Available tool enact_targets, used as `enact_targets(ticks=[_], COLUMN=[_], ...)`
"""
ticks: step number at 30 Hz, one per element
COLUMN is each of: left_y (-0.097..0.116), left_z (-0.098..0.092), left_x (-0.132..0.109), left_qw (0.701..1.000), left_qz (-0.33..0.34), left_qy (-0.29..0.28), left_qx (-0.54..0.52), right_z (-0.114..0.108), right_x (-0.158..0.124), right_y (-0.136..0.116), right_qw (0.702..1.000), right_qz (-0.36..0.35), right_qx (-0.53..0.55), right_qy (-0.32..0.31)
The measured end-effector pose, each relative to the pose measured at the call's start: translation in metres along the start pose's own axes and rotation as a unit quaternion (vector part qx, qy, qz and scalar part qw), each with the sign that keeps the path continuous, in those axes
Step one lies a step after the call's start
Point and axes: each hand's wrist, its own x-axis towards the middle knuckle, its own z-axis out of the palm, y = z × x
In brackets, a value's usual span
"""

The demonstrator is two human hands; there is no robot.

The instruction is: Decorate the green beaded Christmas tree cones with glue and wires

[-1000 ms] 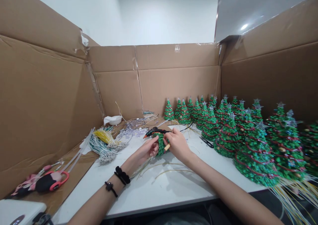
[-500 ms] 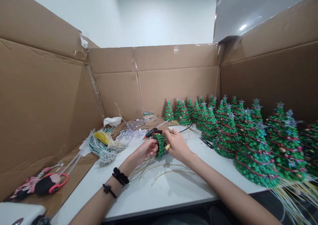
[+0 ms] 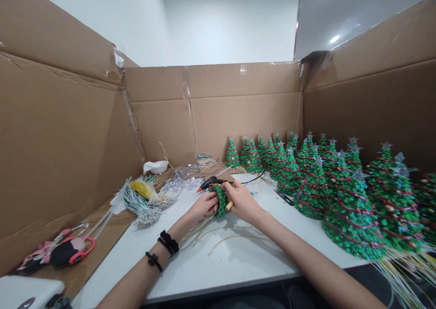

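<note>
**Two hands hold a small green tree**

The left hand (image 3: 207,204) has its fingers curled and clamped on the left side of a small tree (image 3: 221,203). The right hand (image 3: 241,201) is at the other side, with its fingers bent around a tan stick (image 3: 229,206). Some of its fingertips are by the tree too, but I cannot tell how hard they press. The tree is tipped over, between the two hands, above the white table (image 3: 255,259). Thin wires (image 3: 200,232) spread out under it, toward the left arm.

A black glue gun (image 3: 214,181) with an orange tip lies just past the tree. Small black snips (image 3: 284,198) are on the table to the right, near lots of big green trees (image 3: 311,186). Those trees stand up, with red strings around them, and many have a clear star on top.

On the left is a fat bunch of white and green wires (image 3: 145,209), with a yellow bunch (image 3: 141,188) on it. A white bowl (image 3: 157,166) sits behind them. Brown card walls (image 3: 245,118) go around the table.
</note>
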Motion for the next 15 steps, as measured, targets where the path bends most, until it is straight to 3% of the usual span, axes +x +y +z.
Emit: enact_targets(ticks=[5, 8, 11, 15], left_y=[-0.004, -0.001, 0.003, 0.007], left_z=[0.001, -0.005, -0.013, -0.018], left_x=[0.005, 0.006, 0.004, -0.001], left_qw=[0.999, 0.991, 0.965, 0.925], left_qz=[0.023, 0.072, 0.131, 0.161], left_qy=[0.025, 0.017, 0.006, 0.030], left_qx=[0.031, 0.109, 0.225, 0.342], right_z=[-0.003, -0.012, -0.022, -0.029], right_x=[0.001, 0.002, 0.003, 0.004], right_y=[0.003, 0.008, 0.016, 0.023], right_qw=[1.000, 0.999, 0.996, 0.993], right_qz=[-0.010, -0.028, -0.035, -0.033], right_qx=[0.013, -0.018, -0.073, -0.089], right_qy=[0.015, 0.022, 0.044, 0.063])
